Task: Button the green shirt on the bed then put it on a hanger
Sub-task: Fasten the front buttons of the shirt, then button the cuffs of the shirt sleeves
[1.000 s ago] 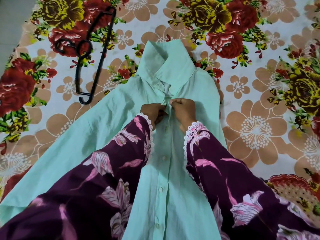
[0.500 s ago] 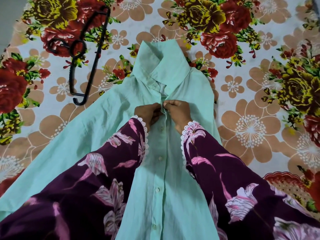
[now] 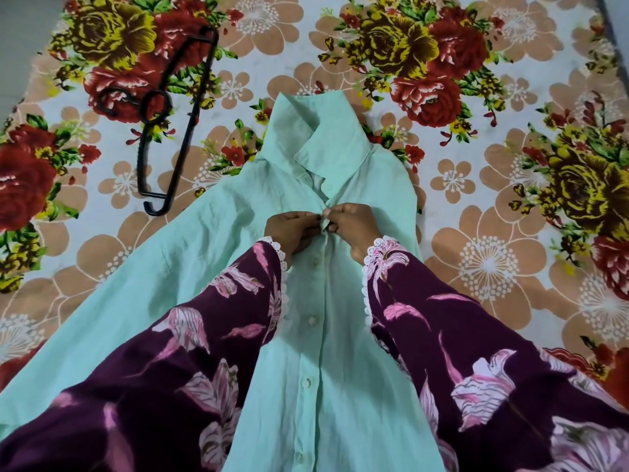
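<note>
The mint green shirt (image 3: 218, 267) lies flat on the bed, collar (image 3: 316, 137) away from me, several buttons down its front fastened. My left hand (image 3: 292, 229) and my right hand (image 3: 354, 226) meet at the placket just below the collar, both pinching the shirt's front edges at a button. The button itself is hidden between my fingers. A black hanger (image 3: 173, 120) lies on the bedsheet to the upper left of the shirt, apart from it.
The bed is covered by a floral sheet (image 3: 493, 260) with red, yellow and peach flowers. My purple flowered sleeves cover the shirt's lower sides. A strip of grey floor (image 3: 20, 35) shows at the top left.
My hands stay at the same upper button, fingers shifting slightly. The view has drifted a little, so shirt and hanger sit slightly lower in frame.
</note>
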